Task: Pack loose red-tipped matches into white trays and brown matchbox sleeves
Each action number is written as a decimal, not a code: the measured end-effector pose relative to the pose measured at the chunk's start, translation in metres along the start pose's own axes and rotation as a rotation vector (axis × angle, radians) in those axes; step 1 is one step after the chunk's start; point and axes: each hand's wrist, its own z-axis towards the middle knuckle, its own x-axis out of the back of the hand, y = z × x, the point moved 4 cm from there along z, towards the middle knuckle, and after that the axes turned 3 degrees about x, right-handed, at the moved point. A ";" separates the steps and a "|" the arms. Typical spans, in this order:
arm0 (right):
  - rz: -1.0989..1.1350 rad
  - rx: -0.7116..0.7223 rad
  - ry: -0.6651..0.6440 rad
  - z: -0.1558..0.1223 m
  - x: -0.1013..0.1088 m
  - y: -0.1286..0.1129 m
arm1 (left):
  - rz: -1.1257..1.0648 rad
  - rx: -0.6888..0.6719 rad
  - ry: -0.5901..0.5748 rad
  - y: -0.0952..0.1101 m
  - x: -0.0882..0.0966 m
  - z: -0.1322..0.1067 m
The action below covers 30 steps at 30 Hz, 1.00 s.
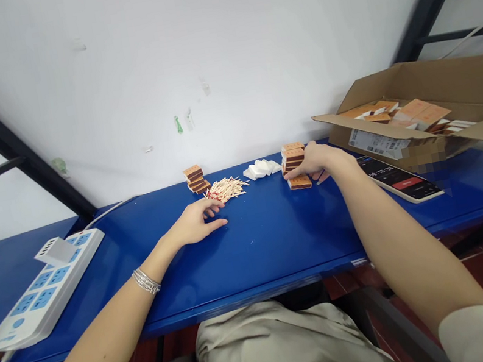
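Note:
My left hand (199,219) hovers low over the table, palm toward the right, with its fingers loosely curled and the thumb apart. Nothing shows in it. Just beyond its fingertips lies a heap of loose matches (228,188), some red heads showing. Behind and left of the heap stands a small stack of matchboxes (195,178). My right hand (317,159) is closed around the lower part of a taller matchbox stack (293,151), its thumb across the front. A lower matchbox (300,183) juts out at the front. Some of the right fingers are hidden.
Crumpled white paper (262,169) lies between the stacks. At the right, an open cardboard box (378,139) holds many matchboxes; a phone with a running timer (401,178) lies before it. A power strip (50,287) is at the left. A white wall (220,55) rises behind.

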 end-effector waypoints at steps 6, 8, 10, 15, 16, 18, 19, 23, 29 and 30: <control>0.010 0.005 0.000 0.003 0.000 0.001 | -0.011 -0.006 -0.011 0.001 0.000 0.000; 0.008 0.020 0.006 0.003 0.000 0.000 | -0.014 -0.009 -0.010 0.000 -0.001 0.000; 0.001 0.011 -0.001 0.002 0.000 0.000 | -0.015 -0.009 -0.010 0.000 -0.001 0.000; 0.002 -0.018 -0.013 0.002 0.000 0.001 | -0.020 -0.015 -0.009 0.001 -0.001 0.000; 0.004 -0.014 -0.012 0.002 0.000 0.001 | -0.019 -0.014 -0.009 0.001 -0.001 0.000; 0.009 -0.001 -0.009 0.002 0.000 0.001 | -0.015 -0.013 -0.007 0.001 -0.001 0.000; 0.011 0.006 -0.005 0.002 0.001 0.001 | -0.014 -0.014 -0.007 0.001 -0.001 0.000; 0.014 0.018 0.001 0.000 0.003 0.001 | -0.010 -0.024 -0.009 0.000 -0.001 0.000; 0.022 0.030 -0.010 0.002 0.002 0.003 | -0.004 -0.033 -0.010 0.000 -0.001 0.000; 0.020 0.031 -0.012 0.003 0.002 0.003 | -0.003 -0.032 -0.010 0.000 -0.001 0.000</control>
